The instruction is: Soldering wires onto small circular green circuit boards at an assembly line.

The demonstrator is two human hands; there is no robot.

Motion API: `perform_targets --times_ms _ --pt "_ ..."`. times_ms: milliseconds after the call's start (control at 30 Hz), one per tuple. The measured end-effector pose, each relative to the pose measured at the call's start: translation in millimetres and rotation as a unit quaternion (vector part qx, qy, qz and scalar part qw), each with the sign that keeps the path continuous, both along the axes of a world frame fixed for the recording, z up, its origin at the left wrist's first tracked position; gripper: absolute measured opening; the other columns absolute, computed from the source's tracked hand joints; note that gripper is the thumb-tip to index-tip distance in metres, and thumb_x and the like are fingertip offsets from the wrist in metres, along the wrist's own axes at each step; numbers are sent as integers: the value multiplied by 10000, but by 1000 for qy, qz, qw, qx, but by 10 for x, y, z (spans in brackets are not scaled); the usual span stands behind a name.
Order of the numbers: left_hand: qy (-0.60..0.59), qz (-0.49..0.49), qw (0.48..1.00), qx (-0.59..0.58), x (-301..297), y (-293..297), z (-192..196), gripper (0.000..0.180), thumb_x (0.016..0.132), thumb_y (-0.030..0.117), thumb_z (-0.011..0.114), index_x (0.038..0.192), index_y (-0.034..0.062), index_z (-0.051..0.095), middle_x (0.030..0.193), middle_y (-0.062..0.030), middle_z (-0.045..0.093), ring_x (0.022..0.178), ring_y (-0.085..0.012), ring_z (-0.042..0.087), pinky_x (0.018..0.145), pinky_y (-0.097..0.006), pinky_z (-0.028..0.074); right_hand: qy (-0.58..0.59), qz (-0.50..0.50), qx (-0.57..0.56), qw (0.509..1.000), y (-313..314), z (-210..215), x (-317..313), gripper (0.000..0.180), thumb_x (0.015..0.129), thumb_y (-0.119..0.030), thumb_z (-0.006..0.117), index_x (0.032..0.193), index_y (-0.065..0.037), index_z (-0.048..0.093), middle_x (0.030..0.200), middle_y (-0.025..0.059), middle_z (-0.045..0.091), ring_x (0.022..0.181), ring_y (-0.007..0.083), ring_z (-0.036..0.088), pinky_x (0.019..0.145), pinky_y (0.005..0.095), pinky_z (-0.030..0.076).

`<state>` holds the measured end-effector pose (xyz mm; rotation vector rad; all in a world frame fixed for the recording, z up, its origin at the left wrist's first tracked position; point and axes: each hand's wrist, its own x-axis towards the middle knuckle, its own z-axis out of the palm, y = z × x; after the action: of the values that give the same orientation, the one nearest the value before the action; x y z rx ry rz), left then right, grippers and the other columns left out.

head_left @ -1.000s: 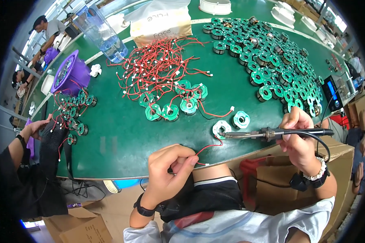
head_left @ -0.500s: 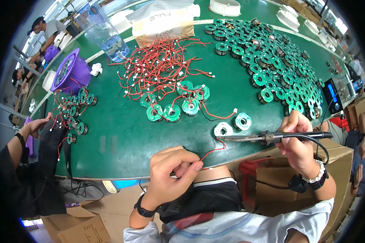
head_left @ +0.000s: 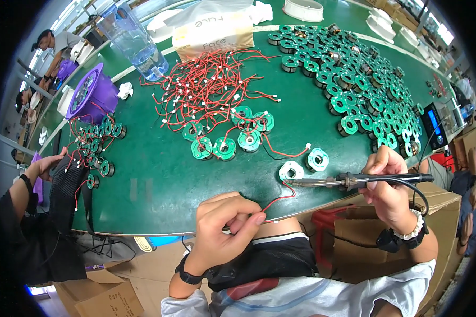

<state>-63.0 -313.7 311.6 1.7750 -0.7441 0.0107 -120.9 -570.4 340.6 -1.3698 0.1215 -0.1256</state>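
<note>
Between thumb and fingers, my left hand (head_left: 227, 224) pinches a thin red and black wire lead (head_left: 276, 199) with a white plug at its end. The lead's other end meets the lower edge of a round green circuit board (head_left: 291, 171) with a hole in its middle. My right hand (head_left: 388, 182) grips a soldering iron (head_left: 349, 181) by its dark handle. Its tip lies at that same edge, beside the wire end. A second ring board (head_left: 317, 159) sits just to the right. Several boards with leads attached (head_left: 225, 148) lie farther up the table.
A heap of red leads (head_left: 206, 87) lies mid-table, before a tissue pack (head_left: 212, 37) and a water bottle (head_left: 137, 50). Many ring boards (head_left: 354, 84) cover the right side, near a soldering station (head_left: 436, 124). At left are a purple container (head_left: 92, 95) and a co-worker's hand (head_left: 48, 164).
Both hands and the soldering iron hold almost the same place. The view has shifted very slightly; nothing has been taken up or let go.
</note>
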Motion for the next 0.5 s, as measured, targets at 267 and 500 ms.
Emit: perform_targets --times_ms 267,500 --pt "2 -3 1000 -5 4 5 7 83 649 -16 624 669 33 559 438 18 328 401 -108 339 401 -243 260 -5 7 -8 1000 2 0 -12 180 670 27 549 734 -55 402 657 37 473 482 65 475 409 163 408" --pt "7 -14 1000 -12 14 20 8 93 641 -16 627 661 41 557 433 18 334 399 -108 340 400 -243 258 -15 20 -25 999 -4 1 -30 201 674 23 571 743 -54 398 661 39 472 497 58 468 424 167 398"
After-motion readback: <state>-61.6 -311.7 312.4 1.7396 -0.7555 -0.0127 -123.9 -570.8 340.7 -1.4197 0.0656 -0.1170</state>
